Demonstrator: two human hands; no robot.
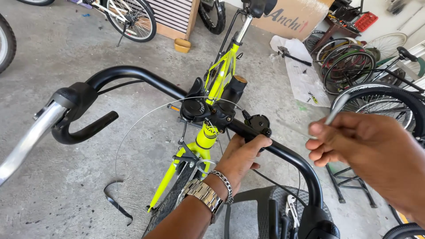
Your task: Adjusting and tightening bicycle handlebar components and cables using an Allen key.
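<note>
Left hand (pixel 241 155) clamped on black handlebar (pixel 283 152) beside shifter (pixel 257 123); right hand (pixel 372 148) pinches thin cable (pixel 141 119), which could slip or kink.

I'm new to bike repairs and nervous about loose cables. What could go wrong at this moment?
The thin wire cable arcs loosely from the shifter and could whip or kink. The right hand pinches its slim end, which might prick a finger. The left hand steadies the black handlebar near the clamp; if it slips, the yellow bike frame may swing.
</note>
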